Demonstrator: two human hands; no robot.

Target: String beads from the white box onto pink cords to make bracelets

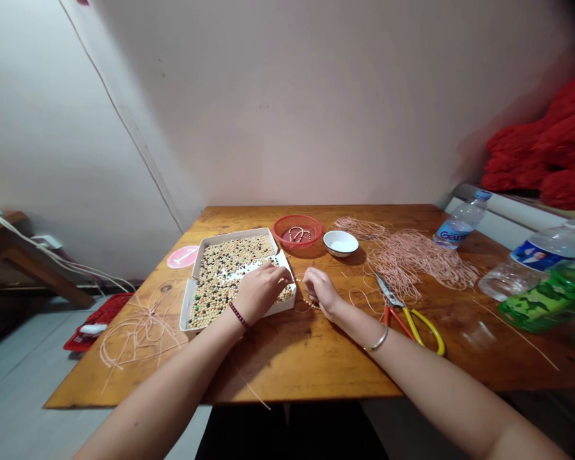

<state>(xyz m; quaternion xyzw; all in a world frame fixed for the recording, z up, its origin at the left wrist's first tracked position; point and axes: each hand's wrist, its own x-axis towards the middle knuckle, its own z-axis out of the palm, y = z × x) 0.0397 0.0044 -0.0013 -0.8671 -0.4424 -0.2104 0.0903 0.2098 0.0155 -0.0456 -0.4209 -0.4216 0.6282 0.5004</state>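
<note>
My left hand (259, 291) rests over the near right corner of a white tray (196, 271) full of small tan and dark beads, its fingers curled in a pinch at the beads. My right hand (320, 291) sits just right of the tray on the wooden table (292, 358), fingers closed on a thin pink cord with a few beads strung on it (306, 301). The two hands are a few centimetres apart. What the left fingertips hold is too small to make out.
A red mesh basket (298, 231) with beaded strings and a white bowl (340, 243) stand behind the hands. A heap of pink cords (412, 255) and yellow-handled scissors (407, 313) lie at right, plastic bottles (460, 223) beyond. Loose cords (138, 329) lie at left.
</note>
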